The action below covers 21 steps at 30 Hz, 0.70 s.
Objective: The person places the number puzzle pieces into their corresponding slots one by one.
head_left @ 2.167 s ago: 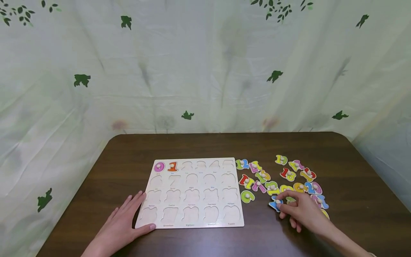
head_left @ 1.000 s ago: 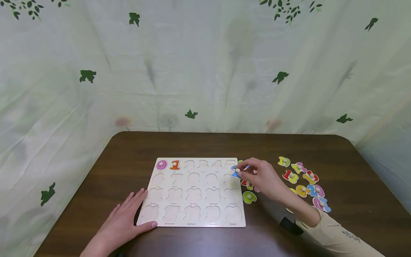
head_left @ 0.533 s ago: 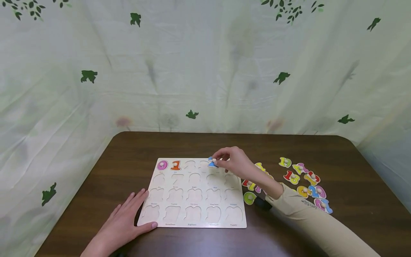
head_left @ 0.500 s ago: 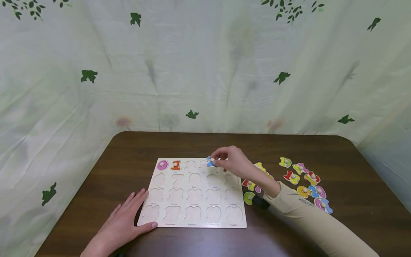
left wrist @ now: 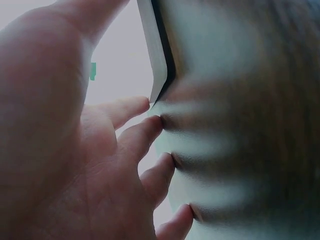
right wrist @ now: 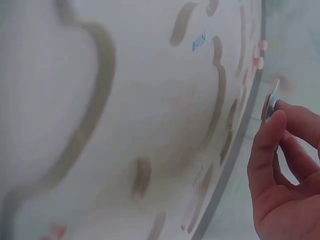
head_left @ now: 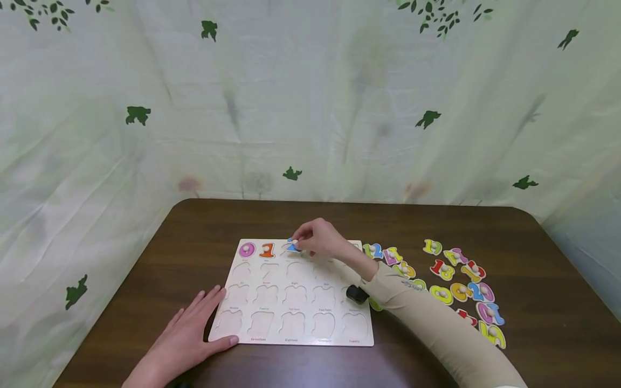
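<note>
So left hand lies spread against the number-puzzle board, probably steadying it, while right hand pinches a blue number piece by its knob, likely for control.

The table looks like softly glossy wood, the puzzle board smooth, the backdrop creased cloth.

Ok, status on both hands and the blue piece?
Right hand pinches blue piece above top row of board. Left hand at its left edge. Purple 0, orange 1 seated; nothing seen in the way.
</note>
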{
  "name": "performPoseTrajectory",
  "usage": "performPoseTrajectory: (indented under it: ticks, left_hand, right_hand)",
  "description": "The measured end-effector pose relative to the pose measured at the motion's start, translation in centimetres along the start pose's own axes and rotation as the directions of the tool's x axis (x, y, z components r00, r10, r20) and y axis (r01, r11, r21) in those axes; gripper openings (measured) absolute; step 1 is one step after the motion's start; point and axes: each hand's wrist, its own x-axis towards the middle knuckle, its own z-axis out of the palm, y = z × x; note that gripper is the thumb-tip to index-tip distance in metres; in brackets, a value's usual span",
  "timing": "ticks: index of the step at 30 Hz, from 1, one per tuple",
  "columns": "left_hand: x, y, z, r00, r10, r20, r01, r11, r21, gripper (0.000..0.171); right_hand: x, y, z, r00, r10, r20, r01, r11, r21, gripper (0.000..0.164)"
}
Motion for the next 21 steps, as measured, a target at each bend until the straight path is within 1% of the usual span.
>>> performPoseTrajectory:
  ticks: [6,10,15,21]
  left_hand:
    - [-0.1,0.0,0.0,1.000,0.005,-0.007,-0.005,1.000,-0.005,0.103]
    - [-0.2,0.0,0.0,1.000,0.004,-0.005,-0.004,1.000,-0.014,0.103]
    - [-0.2,0.0,0.0,1.000,-0.006,0.000,0.006,1.000,-0.022,0.104]
    - [-0.2,0.1,-0.1,1.000,0.006,-0.015,-0.006,1.000,-0.011,0.103]
  right_hand:
    - [1.2,0.0,1.3,0.999,0.053,0.000,-0.053,0.998,-0.015,0.006]
    - [1.6,0.0,1.9,0.997,0.076,0.011,-0.076,0.997,-0.031,0.005]
    - [1.7,-0.3,2.0,0.996,0.083,0.030,-0.082,0.996,-0.041,0.006]
    - [1.8,-0.7,1.7,0.995,0.086,0.047,-0.083,0.994,-0.065,0.005]
